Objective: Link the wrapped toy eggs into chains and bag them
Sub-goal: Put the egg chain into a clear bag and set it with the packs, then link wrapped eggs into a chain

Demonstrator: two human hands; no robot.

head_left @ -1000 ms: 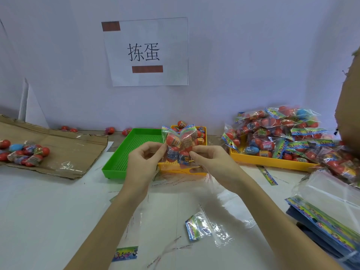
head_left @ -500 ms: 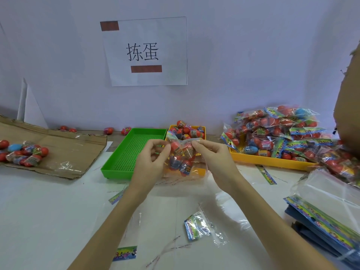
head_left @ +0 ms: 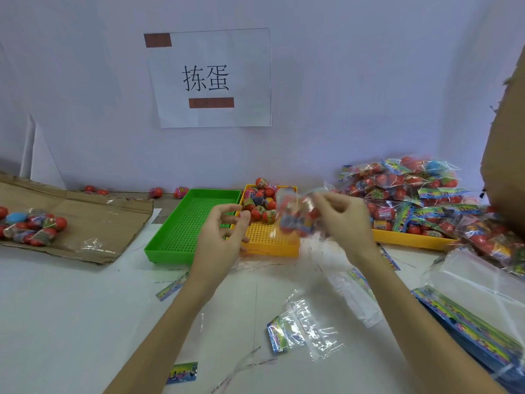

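Our right hand (head_left: 345, 220) holds a full bag of eggs (head_left: 295, 216) up over the small yellow tray (head_left: 270, 245); it looks blurry. Our left hand (head_left: 221, 237) holds nothing, its fingers loosely bent. Lots of full bags (head_left: 412, 194) are piled on the big yellow tray (head_left: 412, 240) to the right, so we think much is done. Loose eggs (head_left: 260, 201) wait in the small tray, and more eggs (head_left: 31, 227) lie on the cardboard (head_left: 93, 220). Empty bags (head_left: 306, 328) lie on the table (head_left: 56, 322). There is more to do.
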